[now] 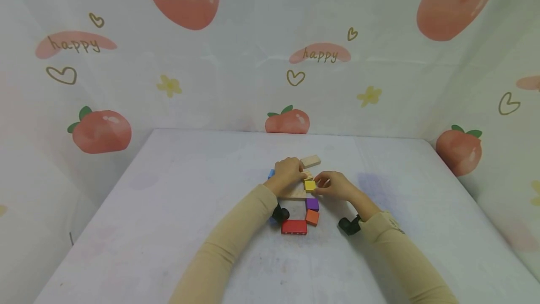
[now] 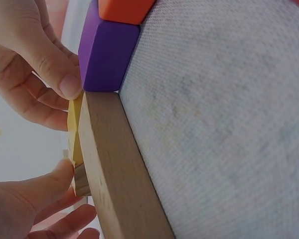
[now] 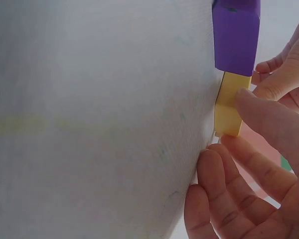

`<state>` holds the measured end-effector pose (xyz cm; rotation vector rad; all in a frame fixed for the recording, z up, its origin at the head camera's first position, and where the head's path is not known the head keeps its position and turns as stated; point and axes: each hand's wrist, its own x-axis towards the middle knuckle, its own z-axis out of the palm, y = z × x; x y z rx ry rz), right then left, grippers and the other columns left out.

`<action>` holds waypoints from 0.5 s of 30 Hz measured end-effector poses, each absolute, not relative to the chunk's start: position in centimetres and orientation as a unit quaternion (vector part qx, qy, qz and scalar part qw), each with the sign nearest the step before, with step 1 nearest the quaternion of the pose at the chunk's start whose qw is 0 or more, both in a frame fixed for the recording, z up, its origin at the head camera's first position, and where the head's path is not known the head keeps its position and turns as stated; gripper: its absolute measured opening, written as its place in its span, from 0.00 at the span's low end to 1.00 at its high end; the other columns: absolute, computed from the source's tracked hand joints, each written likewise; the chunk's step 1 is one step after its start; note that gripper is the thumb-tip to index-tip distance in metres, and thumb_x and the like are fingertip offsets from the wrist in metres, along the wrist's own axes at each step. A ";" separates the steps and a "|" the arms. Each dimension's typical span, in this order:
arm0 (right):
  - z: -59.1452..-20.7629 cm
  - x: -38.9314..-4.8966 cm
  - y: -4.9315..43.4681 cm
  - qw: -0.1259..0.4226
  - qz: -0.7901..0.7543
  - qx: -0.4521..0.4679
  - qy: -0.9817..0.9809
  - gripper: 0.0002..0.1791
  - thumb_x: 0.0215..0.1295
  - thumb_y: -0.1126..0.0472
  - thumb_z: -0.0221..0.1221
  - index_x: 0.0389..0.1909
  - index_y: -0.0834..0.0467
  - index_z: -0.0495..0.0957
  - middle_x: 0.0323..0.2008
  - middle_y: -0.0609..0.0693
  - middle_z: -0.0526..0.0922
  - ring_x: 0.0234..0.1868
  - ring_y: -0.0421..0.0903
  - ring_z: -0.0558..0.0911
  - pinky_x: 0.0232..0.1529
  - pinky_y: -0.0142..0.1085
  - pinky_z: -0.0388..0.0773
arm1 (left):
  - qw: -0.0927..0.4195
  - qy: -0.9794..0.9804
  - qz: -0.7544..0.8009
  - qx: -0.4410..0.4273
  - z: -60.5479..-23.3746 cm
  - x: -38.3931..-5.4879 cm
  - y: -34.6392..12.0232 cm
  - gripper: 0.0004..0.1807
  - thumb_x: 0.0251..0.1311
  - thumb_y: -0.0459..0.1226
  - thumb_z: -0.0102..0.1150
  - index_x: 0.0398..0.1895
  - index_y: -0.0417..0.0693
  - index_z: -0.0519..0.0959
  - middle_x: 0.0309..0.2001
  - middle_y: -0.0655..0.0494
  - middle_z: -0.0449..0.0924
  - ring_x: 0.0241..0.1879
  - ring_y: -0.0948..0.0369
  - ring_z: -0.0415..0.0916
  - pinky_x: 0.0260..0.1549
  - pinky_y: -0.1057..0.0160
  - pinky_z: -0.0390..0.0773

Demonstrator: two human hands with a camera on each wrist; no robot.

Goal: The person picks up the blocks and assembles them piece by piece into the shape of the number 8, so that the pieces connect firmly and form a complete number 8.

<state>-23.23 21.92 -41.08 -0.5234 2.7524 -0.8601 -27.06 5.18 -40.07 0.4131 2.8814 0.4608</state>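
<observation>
My right hand pinches a small yellow block between thumb and fingers, seen close in the right wrist view. The block sits just beyond the purple block, against the end of a long wooden block. Reaching in from the other side, my left hand has its thumb tip at the yellow block's far end. Its fingers are loosely bent beside a small plain wooden block, which is partly hidden behind the long one.
An orange block and a red block continue the outline toward me. Blue blocks show partly behind the left arm. Another plain wooden block lies farther back on the white-covered table. A patterned curtain stands behind.
</observation>
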 end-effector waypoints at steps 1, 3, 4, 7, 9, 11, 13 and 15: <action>-41.1 -23.2 21.9 0.105 -0.291 -0.177 0.934 0.17 0.56 0.61 0.64 0.43 0.66 0.77 0.34 0.59 0.83 0.37 0.52 0.82 0.40 0.42 0.78 | 0.097 0.973 0.154 0.140 -40.1 -27.1 5.2 0.13 0.58 0.48 0.59 0.38 0.51 0.83 0.42 0.58 0.83 0.42 0.59 0.78 0.47 0.58 0.73; -41.2 -23.3 21.9 0.105 -0.292 -0.175 0.934 0.17 0.56 0.60 0.64 0.43 0.66 0.77 0.34 0.59 0.83 0.37 0.52 0.82 0.40 0.42 0.78 | 0.099 0.973 0.156 0.139 -40.0 -27.0 5.2 0.13 0.58 0.48 0.59 0.39 0.51 0.82 0.42 0.58 0.83 0.43 0.59 0.78 0.47 0.58 0.72; -41.2 -23.3 21.9 0.106 -0.291 -0.174 0.935 0.17 0.56 0.60 0.64 0.43 0.66 0.77 0.34 0.58 0.83 0.37 0.52 0.82 0.39 0.42 0.78 | 0.099 0.973 0.156 0.140 -40.0 -27.0 5.2 0.13 0.58 0.48 0.59 0.39 0.51 0.82 0.43 0.58 0.83 0.43 0.59 0.78 0.47 0.58 0.72; -41.3 -23.3 21.9 0.107 -0.293 -0.171 0.935 0.17 0.56 0.60 0.64 0.43 0.66 0.77 0.34 0.58 0.82 0.37 0.51 0.82 0.39 0.42 0.78 | 0.098 0.973 0.156 0.140 -40.0 -27.0 5.1 0.13 0.58 0.48 0.59 0.39 0.51 0.82 0.43 0.58 0.83 0.44 0.58 0.78 0.48 0.58 0.72; -41.3 -23.3 21.9 0.106 -0.294 -0.172 0.934 0.17 0.56 0.60 0.64 0.43 0.66 0.77 0.34 0.58 0.82 0.37 0.51 0.82 0.39 0.42 0.78 | 0.098 0.972 0.159 0.140 -40.0 -27.0 5.2 0.13 0.58 0.48 0.60 0.39 0.51 0.82 0.43 0.58 0.83 0.44 0.58 0.78 0.48 0.57 0.72; -41.3 -23.3 21.9 0.105 -0.295 -0.172 0.934 0.17 0.56 0.60 0.64 0.43 0.66 0.77 0.34 0.58 0.82 0.37 0.51 0.82 0.39 0.41 0.78 | 0.099 0.973 0.157 0.139 -40.0 -27.0 5.2 0.13 0.58 0.48 0.59 0.39 0.51 0.82 0.43 0.58 0.83 0.44 0.58 0.78 0.48 0.57 0.72; -41.3 -23.3 21.9 0.103 -0.295 -0.174 0.934 0.17 0.56 0.61 0.64 0.43 0.66 0.77 0.34 0.58 0.82 0.36 0.51 0.82 0.39 0.41 0.78 | 0.101 0.972 0.160 0.139 -40.0 -27.0 5.2 0.14 0.58 0.48 0.59 0.40 0.51 0.82 0.44 0.57 0.83 0.44 0.58 0.78 0.49 0.57 0.72; -41.3 -23.3 21.9 0.100 -0.294 -0.176 0.934 0.17 0.56 0.61 0.64 0.43 0.66 0.77 0.34 0.58 0.82 0.36 0.51 0.82 0.39 0.41 0.78 | 0.093 0.973 0.157 0.143 -39.9 -27.1 5.0 0.15 0.58 0.49 0.60 0.42 0.52 0.82 0.45 0.58 0.83 0.45 0.59 0.78 0.48 0.58 0.73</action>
